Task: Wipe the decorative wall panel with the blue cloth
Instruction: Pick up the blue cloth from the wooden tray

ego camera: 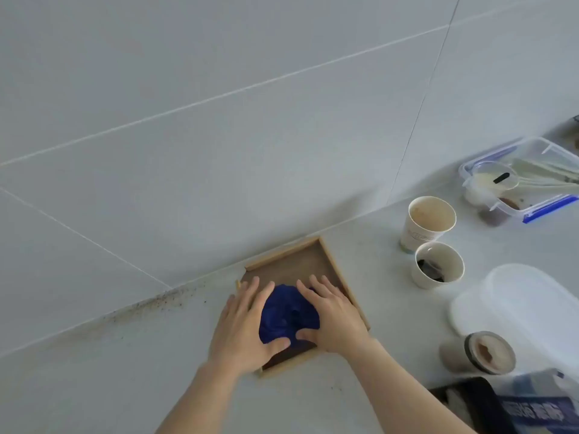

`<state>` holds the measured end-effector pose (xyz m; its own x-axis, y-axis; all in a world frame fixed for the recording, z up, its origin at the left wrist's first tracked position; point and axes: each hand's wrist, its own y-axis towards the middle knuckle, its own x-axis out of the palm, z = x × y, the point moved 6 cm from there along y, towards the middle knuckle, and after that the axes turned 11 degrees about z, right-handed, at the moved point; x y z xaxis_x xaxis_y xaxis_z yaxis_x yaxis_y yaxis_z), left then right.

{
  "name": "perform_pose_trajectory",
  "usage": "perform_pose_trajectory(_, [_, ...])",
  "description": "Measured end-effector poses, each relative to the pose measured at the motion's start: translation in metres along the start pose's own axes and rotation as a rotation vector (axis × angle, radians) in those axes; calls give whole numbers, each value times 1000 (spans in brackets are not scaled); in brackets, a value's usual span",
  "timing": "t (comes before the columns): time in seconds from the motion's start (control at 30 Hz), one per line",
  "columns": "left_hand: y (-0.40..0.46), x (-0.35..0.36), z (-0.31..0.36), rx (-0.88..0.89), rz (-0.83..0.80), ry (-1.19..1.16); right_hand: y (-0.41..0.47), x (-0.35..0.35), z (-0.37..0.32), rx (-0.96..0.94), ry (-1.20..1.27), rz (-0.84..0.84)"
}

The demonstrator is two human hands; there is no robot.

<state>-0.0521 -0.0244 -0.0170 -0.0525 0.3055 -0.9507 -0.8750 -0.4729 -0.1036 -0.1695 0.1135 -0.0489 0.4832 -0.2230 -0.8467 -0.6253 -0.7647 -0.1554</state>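
Note:
A square brown panel with a light wooden frame (332,261) lies flat on the pale counter, its far edge against the tiled wall. A bunched blue cloth (288,314) rests on the panel's middle. My left hand (247,324) lies flat on the panel's left side, fingers spread, thumb and fingers pressing the cloth's left edge. My right hand (335,314) presses the cloth from the right, its thumb on the cloth's lower edge. The cloth is squeezed between both hands.
Dark crumbs (156,303) lie along the wall joint at left. At right stand two paper cups (430,220) (437,264), a clear blue-clipped box with utensils (526,180), a white lid (517,302), a tipped jar (482,352) and a dark bag (501,405).

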Motion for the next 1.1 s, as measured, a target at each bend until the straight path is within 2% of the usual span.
perform_pose_trajectory(0.1, [1,13,-3,-22,-64,44,4,2,5,-8,-30,26])
perform_pose_trajectory(0.27, [1,15,-2,-58,25,55,7,1,2,-48,-122,128])
perform_pose_trajectory(0.6, [5,-6,4,-162,51,21,4,-15,-5,19,-20,165])
perform_pose_trajectory(0.83, [3,-57,5,-164,117,-20,7,-57,-30,-1,-21,214])
perform_pose_trajectory(1.1, [-10,-139,4,-178,265,-54,3,-116,-93,-73,-36,280])
